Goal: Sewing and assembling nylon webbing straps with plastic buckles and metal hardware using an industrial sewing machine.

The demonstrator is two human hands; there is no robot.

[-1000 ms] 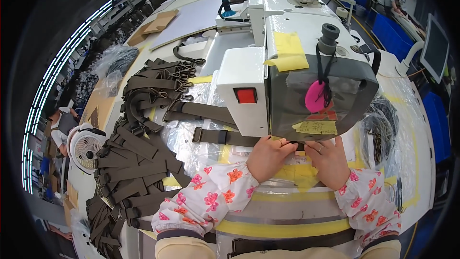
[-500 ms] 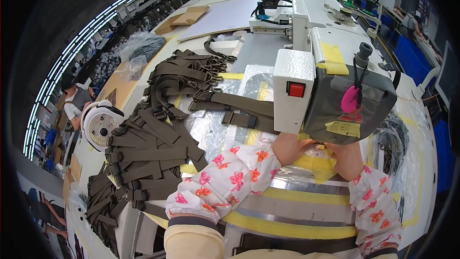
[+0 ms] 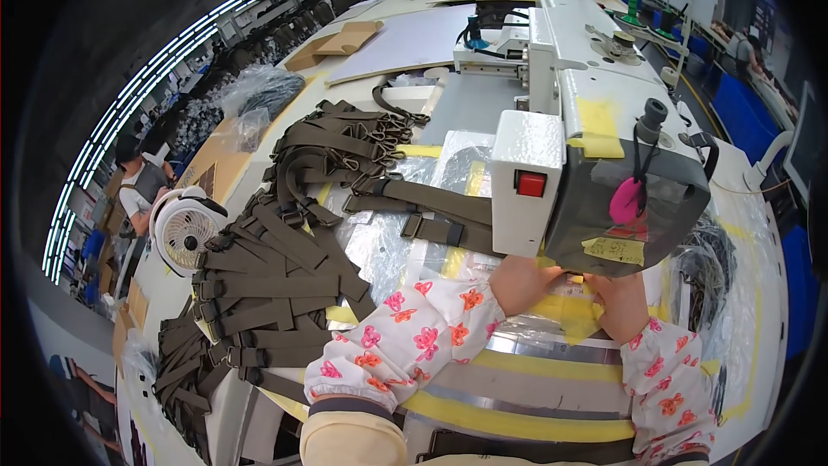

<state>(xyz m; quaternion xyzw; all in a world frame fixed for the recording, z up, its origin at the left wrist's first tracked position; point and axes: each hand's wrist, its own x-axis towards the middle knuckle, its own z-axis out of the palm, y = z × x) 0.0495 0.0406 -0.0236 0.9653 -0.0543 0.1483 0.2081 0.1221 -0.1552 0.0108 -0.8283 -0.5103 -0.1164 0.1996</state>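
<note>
Left hand and right hand under sewing machine head; fingers mostly hidden, grip cannot be told. Buckled dark webbing strap disappears behind white switch box; strap pile left.

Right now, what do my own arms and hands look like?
Both your left hand and right hand look gloveless, though the fingers are partly hidden. Your left sleeve and right sleeve are loose and white, printed with pink and orange flowers. Farther up the left arm, a dark band edges a cream sleeve.
</note>
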